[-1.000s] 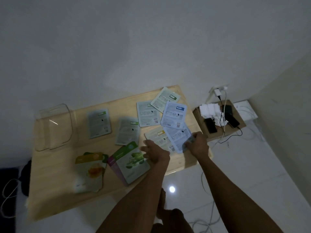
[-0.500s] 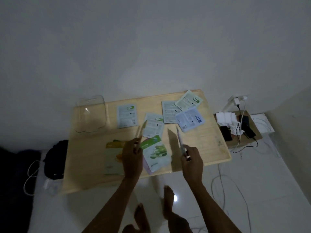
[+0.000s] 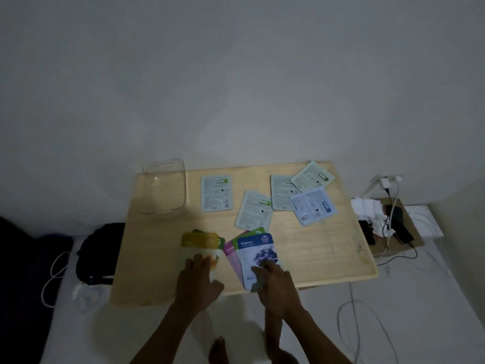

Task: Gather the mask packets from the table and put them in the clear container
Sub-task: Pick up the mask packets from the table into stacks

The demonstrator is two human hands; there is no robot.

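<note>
The clear container (image 3: 164,185) stands empty at the far left corner of the wooden table (image 3: 315,248). Five pale mask packets lie face down across the far half, among them one (image 3: 216,193) beside the container and a bluish one (image 3: 313,206) to the right. My left hand (image 3: 199,279) lies flat on a yellow packet (image 3: 200,241) at the near edge. My right hand (image 3: 273,279) grips the lower edge of a blue blueberry packet (image 3: 256,248). That packet tops a fanned pile with a pink packet (image 3: 230,252) and a green one (image 3: 258,230).
A black bag (image 3: 99,250) sits on the floor left of the table. A cardboard box (image 3: 409,243) with chargers and cables stands to the right by a wall socket. White cable (image 3: 354,324) loops on the floor. The room is dim.
Both hands carried upright packets from the right side to the near edge and laid them down: the blue one on the green and pink pile, the left's by the yellow packet. The view shifted left.
</note>
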